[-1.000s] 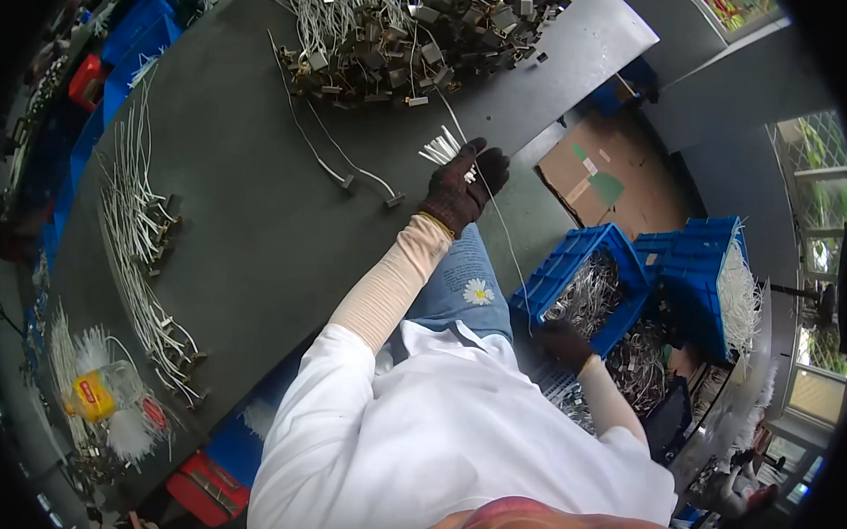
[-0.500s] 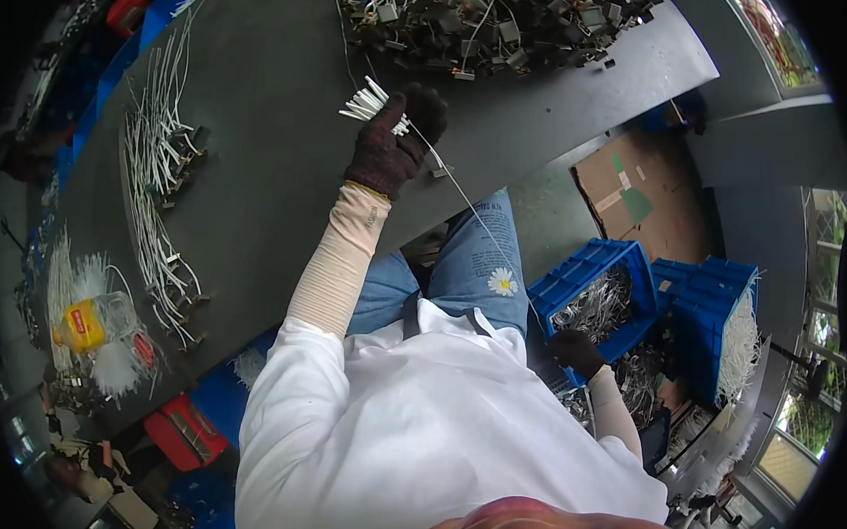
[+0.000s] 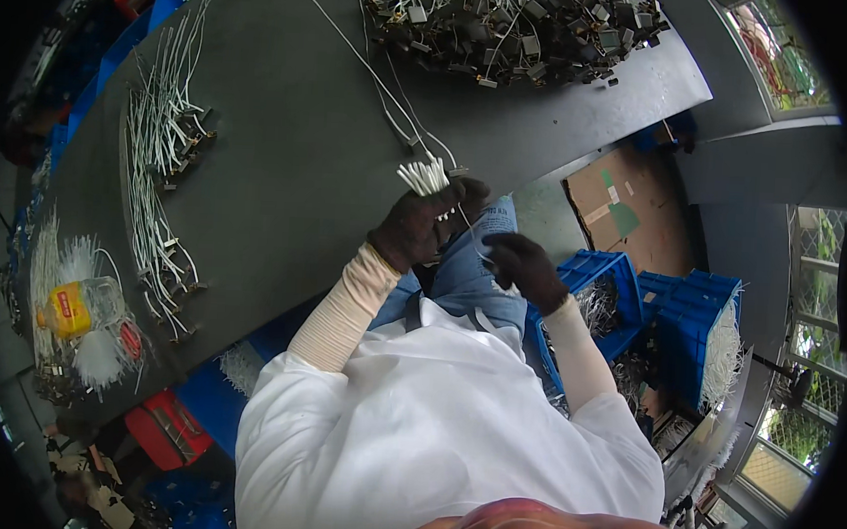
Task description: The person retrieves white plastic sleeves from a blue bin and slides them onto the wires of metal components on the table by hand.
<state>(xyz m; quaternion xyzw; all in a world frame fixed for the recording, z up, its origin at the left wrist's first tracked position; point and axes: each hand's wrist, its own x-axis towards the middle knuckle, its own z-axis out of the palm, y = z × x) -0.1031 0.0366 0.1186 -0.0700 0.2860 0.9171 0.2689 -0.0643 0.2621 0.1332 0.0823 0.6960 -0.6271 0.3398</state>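
My left hand point(image 3: 423, 225), in a dark knit glove, is closed around a bundle of short white tubes point(image 3: 423, 176) above the table's near edge. Their ends stick out past its fingers. A thin white wire point(image 3: 381, 85) trails over the table up to this hand, and a small dark block on a wire point(image 3: 458, 171) lies beside the bundle. To the right, my gloved right hand point(image 3: 529, 271) is pinched at the end of a thin strand that runs down from the left hand. Its fingertips partly hide that end.
A heap of wired dark metal blocks point(image 3: 528, 42) covers the table's far side. Rows of white wires with small blocks point(image 3: 163, 159) lie at left, near a clear bottle with a yellow label point(image 3: 70, 309). Blue crates point(image 3: 690, 323) of wire scraps stand right of my legs.
My right hand has come up from the blue crate to beside my left hand. The left hand has moved nearer my body with the bundle, and a wire now trails across the table.
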